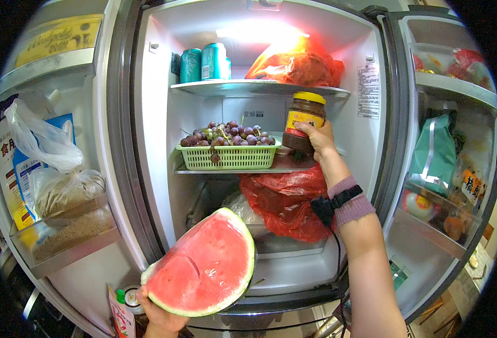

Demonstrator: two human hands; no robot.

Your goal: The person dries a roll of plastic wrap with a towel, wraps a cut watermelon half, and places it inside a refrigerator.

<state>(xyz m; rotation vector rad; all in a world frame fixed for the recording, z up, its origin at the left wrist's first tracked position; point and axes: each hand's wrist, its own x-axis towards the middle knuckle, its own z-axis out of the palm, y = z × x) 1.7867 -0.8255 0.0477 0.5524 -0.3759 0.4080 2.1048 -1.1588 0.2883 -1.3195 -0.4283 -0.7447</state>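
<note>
My left hand (163, 314) holds a large cut piece of watermelon (208, 266) from below, its red flesh facing me, in front of the open refrigerator's lower part. With my right hand (321, 137) I grip a glass jar (304, 120) of dark contents with a yellow lid, above the right side of the middle shelf. To the left of the jar, a pale green plastic basket (228, 157) heaped with grapes (231, 134) stands on that shelf. Whether the jar's base touches the shelf, I cannot tell.
Teal cans (213, 61) and an orange-red plastic bag (301, 63) stand on the upper shelf (257, 88). A red bag (288, 203) hangs below the middle shelf. Both doors are open, their bins holding a tied clear bag (68, 190) and a green pouch (434, 152).
</note>
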